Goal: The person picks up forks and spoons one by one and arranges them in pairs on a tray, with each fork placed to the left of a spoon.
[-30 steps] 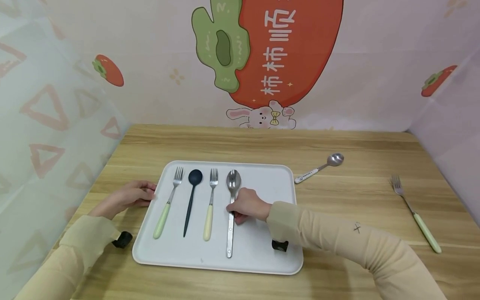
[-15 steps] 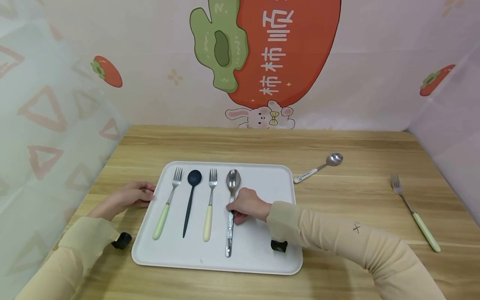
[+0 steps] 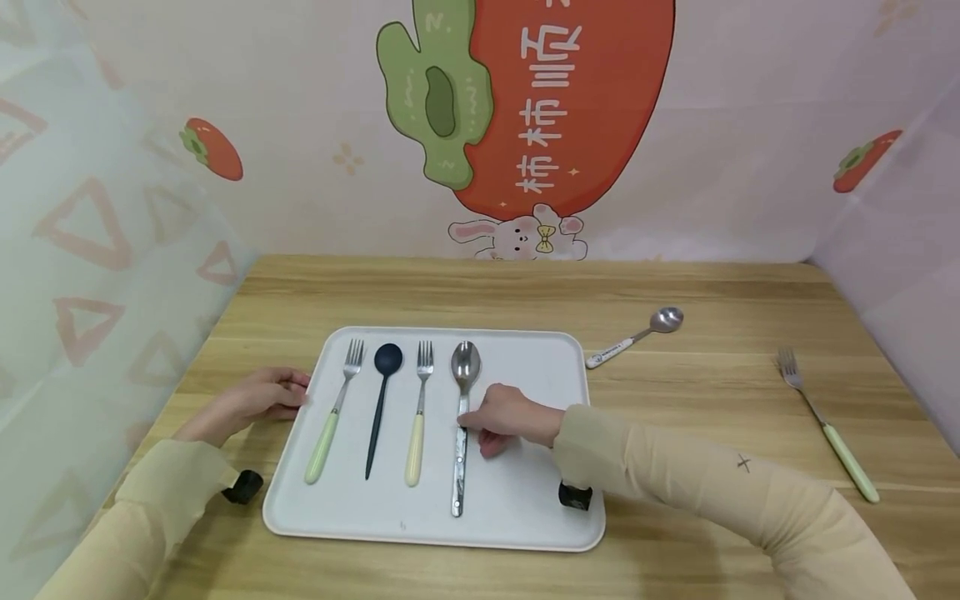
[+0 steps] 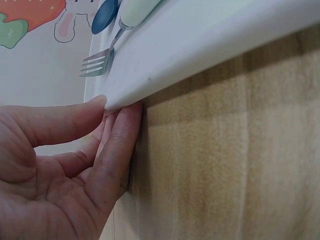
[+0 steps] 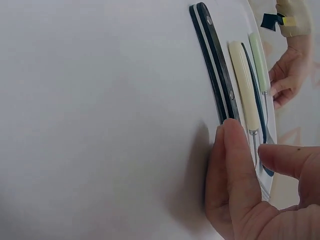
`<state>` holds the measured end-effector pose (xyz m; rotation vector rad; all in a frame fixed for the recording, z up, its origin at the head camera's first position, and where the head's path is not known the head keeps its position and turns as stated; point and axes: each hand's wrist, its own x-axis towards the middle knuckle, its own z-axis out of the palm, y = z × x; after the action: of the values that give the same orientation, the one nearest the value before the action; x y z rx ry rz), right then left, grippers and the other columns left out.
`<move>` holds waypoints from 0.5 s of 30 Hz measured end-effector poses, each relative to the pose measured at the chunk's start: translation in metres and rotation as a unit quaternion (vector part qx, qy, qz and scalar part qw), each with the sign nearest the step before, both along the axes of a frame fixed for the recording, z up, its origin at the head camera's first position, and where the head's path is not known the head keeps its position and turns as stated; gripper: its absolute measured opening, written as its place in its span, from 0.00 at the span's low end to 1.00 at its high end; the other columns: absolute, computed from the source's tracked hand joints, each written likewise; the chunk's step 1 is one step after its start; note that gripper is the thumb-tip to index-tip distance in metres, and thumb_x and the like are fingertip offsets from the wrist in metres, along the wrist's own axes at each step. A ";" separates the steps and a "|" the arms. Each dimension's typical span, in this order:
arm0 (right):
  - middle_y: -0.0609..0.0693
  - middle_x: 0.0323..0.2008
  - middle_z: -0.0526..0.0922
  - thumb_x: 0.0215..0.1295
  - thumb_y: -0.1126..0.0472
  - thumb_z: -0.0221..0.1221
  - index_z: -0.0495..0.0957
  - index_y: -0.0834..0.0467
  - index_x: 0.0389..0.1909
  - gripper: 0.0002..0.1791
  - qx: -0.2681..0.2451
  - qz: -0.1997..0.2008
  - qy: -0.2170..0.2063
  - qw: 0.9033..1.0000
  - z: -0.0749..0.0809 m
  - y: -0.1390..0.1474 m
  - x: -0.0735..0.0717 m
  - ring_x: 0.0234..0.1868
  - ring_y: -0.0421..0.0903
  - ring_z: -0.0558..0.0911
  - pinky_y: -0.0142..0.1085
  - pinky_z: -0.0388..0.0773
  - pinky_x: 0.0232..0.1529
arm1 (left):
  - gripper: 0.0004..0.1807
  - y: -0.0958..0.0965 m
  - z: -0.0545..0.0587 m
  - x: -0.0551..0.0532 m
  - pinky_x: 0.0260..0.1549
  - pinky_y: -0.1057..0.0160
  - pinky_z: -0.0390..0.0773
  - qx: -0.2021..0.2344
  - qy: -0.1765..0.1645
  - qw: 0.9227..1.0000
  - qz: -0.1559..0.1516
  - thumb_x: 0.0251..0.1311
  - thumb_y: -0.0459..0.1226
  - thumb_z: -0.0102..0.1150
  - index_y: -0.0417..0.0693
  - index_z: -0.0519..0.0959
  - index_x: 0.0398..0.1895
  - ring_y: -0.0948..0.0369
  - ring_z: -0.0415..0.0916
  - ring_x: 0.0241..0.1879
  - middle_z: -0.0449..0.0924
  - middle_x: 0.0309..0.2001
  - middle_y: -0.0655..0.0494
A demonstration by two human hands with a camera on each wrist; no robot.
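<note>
My left hand [image 3: 266, 395] pinches the left rim of a white tray [image 3: 525, 517], thumb on top and fingers against its underside in the left wrist view. Beside a steel spoon [image 3: 460, 467] with a dark marbled, riveted handle is my right hand [image 3: 510, 417]. Its fingertips are right at the handle in the right wrist view, with the thumb [image 5: 285, 157] spread apart from them. Left of this spoon on the tray lie a cream-handled fork [image 3: 416, 450], a black spoon [image 3: 388, 360] and a green-handled fork [image 3: 324, 446], all roughly parallel.
On the wooden table [image 3: 712, 392], a small spoon [image 3: 663, 320] with a white printed handle lies just right of the tray. Farther right is another green-handled fork [image 3: 847, 458]. Patterned walls [image 3: 300, 167] stand behind and at both sides.
My right hand has shifted slightly right, its thumb and fingers loosening from the steel spoon, which stays on the tray. The left hand keeps its place at the tray rim.
</note>
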<state>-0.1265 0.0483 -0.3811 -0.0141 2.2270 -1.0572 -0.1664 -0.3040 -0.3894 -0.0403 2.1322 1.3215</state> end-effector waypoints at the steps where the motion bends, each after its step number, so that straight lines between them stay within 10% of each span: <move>1: 0.52 0.14 0.78 0.59 0.57 0.58 0.76 0.64 0.21 0.15 0.002 0.004 0.008 1.000 0.000 0.002 0.001 0.15 0.40 0.79 0.28 0.75 0.28 | 0.23 0.000 0.000 0.000 0.37 0.66 0.79 0.000 0.000 1.000 0.001 0.59 0.28 0.50 0.20 0.57 0.53 0.65 0.73 0.33 0.69 0.35 0.52; 15: 0.48 0.20 0.74 0.62 0.65 0.51 0.75 0.61 0.28 0.06 0.070 0.093 0.190 0.975 0.015 0.035 0.018 0.21 0.41 0.71 0.31 0.69 0.21 | 0.24 0.001 -0.001 -0.001 0.36 0.66 0.79 0.009 -0.005 1.000 0.007 0.58 0.27 0.51 0.21 0.57 0.53 0.65 0.72 0.32 0.69 0.34 0.53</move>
<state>-0.1083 0.0829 -0.3663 -0.3852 2.5762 -0.8480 -0.1671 -0.3034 -0.3902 -0.0548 2.1146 1.3462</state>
